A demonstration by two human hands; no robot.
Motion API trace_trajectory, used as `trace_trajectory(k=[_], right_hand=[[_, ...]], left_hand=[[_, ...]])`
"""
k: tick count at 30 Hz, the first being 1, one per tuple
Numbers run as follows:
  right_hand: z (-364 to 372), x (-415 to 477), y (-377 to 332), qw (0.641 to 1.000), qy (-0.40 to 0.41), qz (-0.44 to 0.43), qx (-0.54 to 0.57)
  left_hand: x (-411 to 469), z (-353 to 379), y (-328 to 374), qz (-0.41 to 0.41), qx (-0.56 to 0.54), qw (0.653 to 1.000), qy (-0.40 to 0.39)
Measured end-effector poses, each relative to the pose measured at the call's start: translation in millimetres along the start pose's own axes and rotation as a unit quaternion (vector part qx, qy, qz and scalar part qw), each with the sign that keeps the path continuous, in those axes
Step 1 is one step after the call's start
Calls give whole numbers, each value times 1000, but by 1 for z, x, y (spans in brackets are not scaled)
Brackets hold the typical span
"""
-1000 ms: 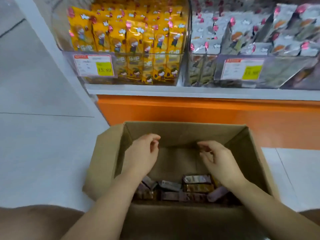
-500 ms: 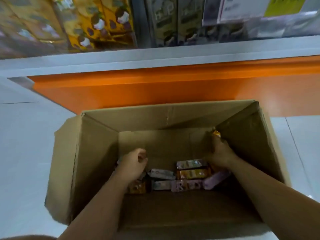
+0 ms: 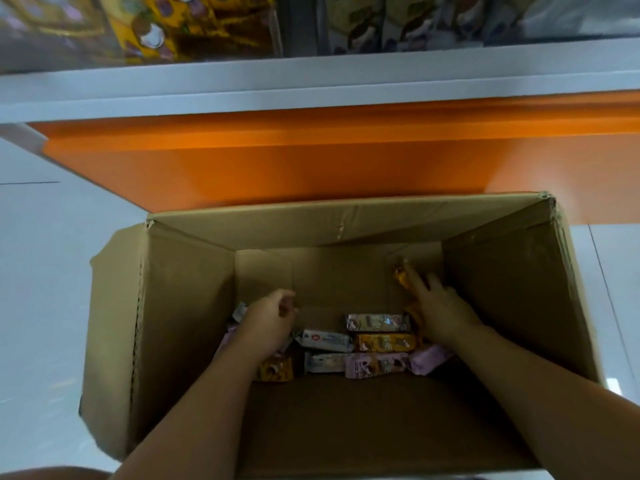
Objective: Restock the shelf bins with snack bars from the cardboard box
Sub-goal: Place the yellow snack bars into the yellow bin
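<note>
An open cardboard box [image 3: 180,306] stands on the floor below the shelf. Several snack bars lie on its bottom: a white one [image 3: 325,339], a yellow one [image 3: 386,342], a pink one [image 3: 377,365]. My left hand [image 3: 273,318] is down inside at the left, fingers curled over the bars; a pale wrapper end [image 3: 239,310] shows beside it, and whether the hand holds it is hidden. My right hand [image 3: 440,311] reaches into the far right corner. Its straight, spread fingers lie against a yellow bar [image 3: 401,276] standing there.
The shelf bins [image 3: 207,29], blurred, hold yellow packs at top left and pale packs at top right. Below them run the grey shelf edge [image 3: 311,84] and the orange base panel [image 3: 277,161], just behind the box. Pale floor tiles [image 3: 52,271] lie to the left.
The view has tipped down from the shelf bins to the box. Both hands have dropped from the box's rim to its bottom, the right one reaching into the far right corner.
</note>
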State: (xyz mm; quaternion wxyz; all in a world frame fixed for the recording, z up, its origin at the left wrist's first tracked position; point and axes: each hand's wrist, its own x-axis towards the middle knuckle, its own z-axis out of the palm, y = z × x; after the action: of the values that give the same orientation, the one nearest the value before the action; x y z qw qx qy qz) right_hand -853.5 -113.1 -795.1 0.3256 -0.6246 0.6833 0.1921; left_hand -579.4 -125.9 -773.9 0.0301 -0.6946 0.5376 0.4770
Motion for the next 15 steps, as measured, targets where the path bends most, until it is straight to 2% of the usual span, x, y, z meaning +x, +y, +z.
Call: trace_trajectory(k=[4,7,12,15], right_hand=[[-2,1,-1,999,17,-15,41],[-8,0,-6,995,0,-53,88],[-10,2,-15,986,-11,-124,109],[-14,3,-14,976,-11,-140,167]], left_hand=[[0,-1,0,18,-3,1000,11],[1,3,4,36,5,999,6],[0,23,19,93,48,990,-89],[1,35,24,100,28,986,-131]])
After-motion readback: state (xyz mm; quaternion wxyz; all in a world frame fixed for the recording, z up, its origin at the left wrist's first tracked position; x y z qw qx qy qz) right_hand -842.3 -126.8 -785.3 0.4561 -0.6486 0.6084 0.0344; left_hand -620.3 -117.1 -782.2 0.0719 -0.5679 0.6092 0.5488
